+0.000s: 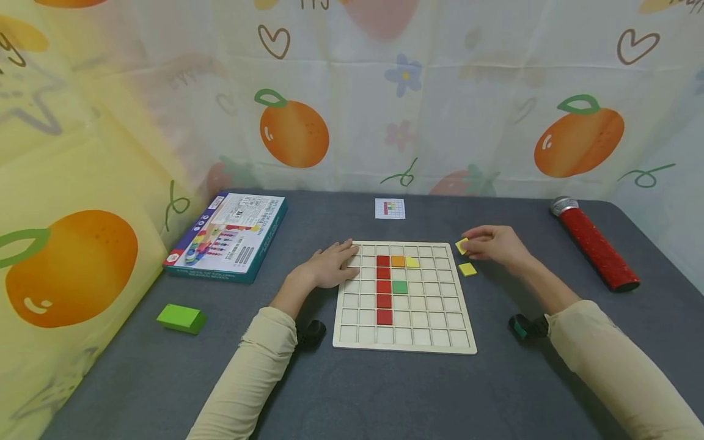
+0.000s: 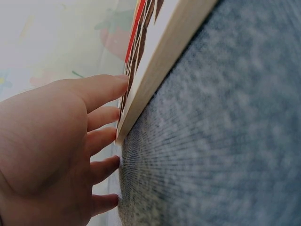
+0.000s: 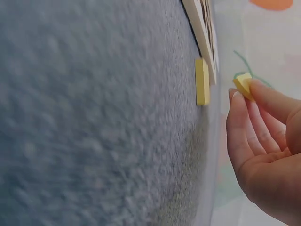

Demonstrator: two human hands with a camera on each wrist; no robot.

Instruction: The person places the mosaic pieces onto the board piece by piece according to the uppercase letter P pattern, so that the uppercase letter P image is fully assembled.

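A pale wooden grid board (image 1: 404, 349) lies on the dark table, bearing a column of red tiles (image 1: 384, 286), an orange tile (image 1: 398, 261), a yellow tile (image 1: 412, 262) and a green tile (image 1: 399, 287). My left hand (image 1: 329, 266) rests at the board's upper left edge with its fingers spread, as the left wrist view also shows. To the right of the board, my right hand (image 1: 497, 245) pinches a yellow tile (image 3: 242, 85) between thumb and fingertips, raised off the table. Below that hand another yellow tile (image 1: 467, 269) lies beside the board's right edge.
A small printed pattern card (image 1: 390, 208) lies behind the board. At the left are a game box (image 1: 225, 235) and a green block (image 1: 181, 318). A red microphone (image 1: 596, 244) lies at the right. A printed curtain (image 1: 352, 122) hangs behind the table.
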